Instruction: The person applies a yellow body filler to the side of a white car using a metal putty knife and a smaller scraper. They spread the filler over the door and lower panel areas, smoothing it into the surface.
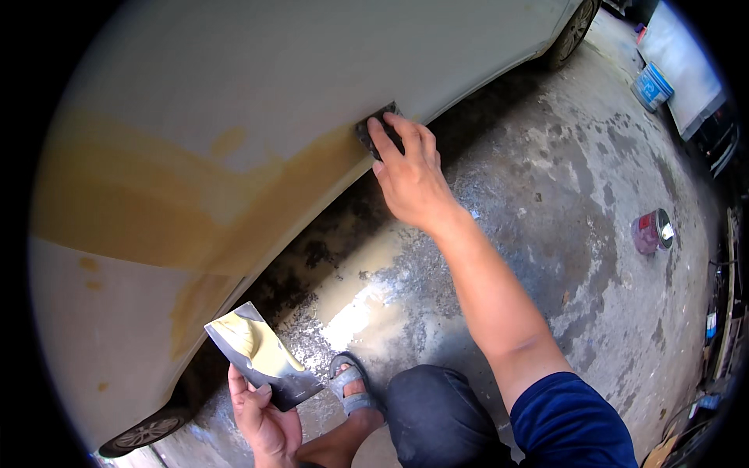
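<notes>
My right hand grips a small dark spreader against the lower side of a pale car body, where a long yellowish filler patch stretches toward the rear-left of the view. Low in the picture, my left hand holds a dark rectangular plate between thumb and fingers, with a thick smear of pale yellow paste on it. The plate sits just off the car's lower edge, apart from my right hand.
Car wheels show at upper right and lower left. On the stained concrete floor are a pink-and-dark can and a blue-and-white bucket, near a pale leaning panel. Dark clutter lines the right rim. My sandaled foot is below.
</notes>
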Action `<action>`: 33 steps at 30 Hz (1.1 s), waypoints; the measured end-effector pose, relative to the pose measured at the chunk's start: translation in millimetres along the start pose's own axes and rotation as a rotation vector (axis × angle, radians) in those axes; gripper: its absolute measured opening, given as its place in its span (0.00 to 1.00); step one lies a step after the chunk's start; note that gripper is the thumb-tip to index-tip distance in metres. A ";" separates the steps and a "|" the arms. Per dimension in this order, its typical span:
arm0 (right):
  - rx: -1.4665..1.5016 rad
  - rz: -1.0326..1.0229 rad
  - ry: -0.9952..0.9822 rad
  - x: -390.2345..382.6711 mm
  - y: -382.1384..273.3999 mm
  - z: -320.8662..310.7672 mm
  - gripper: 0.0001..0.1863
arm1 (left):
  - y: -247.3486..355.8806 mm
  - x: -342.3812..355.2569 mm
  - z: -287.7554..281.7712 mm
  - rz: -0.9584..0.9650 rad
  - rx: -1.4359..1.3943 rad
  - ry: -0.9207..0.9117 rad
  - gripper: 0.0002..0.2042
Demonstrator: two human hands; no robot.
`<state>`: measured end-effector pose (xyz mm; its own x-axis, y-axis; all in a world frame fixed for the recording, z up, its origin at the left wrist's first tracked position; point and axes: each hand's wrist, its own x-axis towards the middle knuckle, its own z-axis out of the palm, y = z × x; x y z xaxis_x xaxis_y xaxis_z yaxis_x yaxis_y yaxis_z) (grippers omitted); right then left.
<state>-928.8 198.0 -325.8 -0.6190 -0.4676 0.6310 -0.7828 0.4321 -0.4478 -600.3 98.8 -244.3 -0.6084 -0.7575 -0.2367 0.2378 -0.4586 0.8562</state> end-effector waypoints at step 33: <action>-0.029 0.011 -0.034 -8.9 -18.3 7.4 0.29 | -0.3 0.1 5.6 0.004 0.006 0.005 0.30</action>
<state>-909.4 188.5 -327.9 -0.6299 -0.4879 0.6042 -0.7740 0.4593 -0.4359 -604.7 101.4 -242.0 -0.6032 -0.7620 -0.2355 0.2361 -0.4526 0.8599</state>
